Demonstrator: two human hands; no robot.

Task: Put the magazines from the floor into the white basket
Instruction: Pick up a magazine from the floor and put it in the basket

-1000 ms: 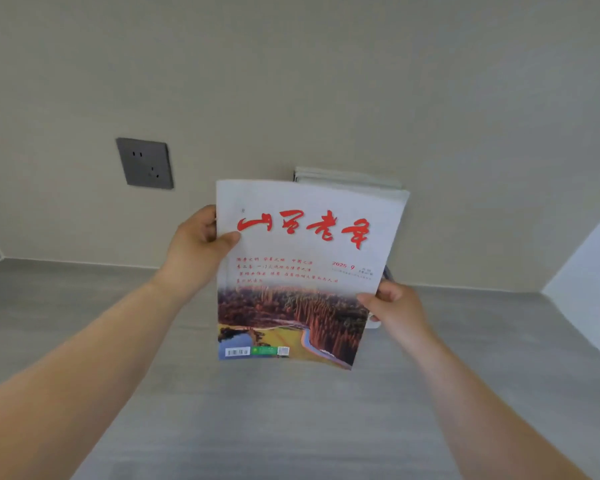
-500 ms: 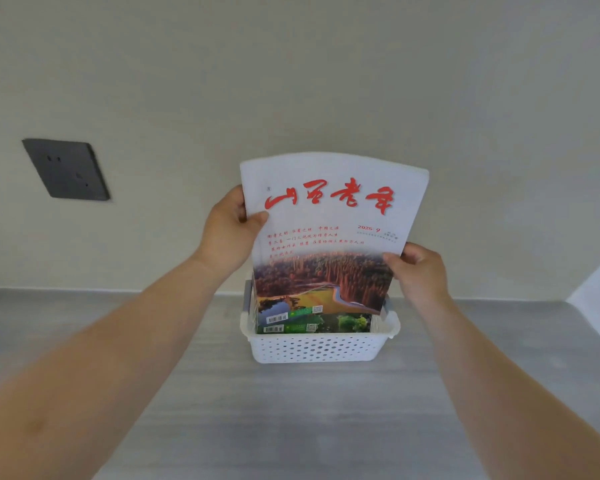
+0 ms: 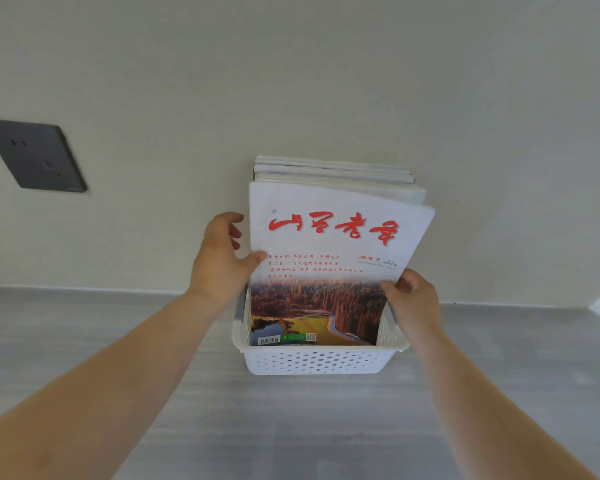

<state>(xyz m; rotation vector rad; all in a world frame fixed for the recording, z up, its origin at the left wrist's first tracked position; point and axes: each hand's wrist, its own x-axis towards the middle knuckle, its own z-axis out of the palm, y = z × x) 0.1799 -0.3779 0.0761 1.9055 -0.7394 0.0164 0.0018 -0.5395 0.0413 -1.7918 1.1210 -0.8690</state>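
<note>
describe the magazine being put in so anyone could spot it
Against the pale wall, a white perforated basket sits on the grey floor, holding upright magazines. The front magazine, nearest the camera, is held at its sides by the left hand and right hand. Only its cover shows: big red brush characters above a photo of reddish-brown trees.

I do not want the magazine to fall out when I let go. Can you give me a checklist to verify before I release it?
1. Lower edge of the front magazine is inside the white basket: ok.
2. That edge rests on the basket bottom: cannot tell, the front wall hides it.
3. Left hand and right hand grip its side edges: ok.
4. Other magazines stand upright behind it: ok.
5. Front magazine is straight: not ok, its top bows.
</note>
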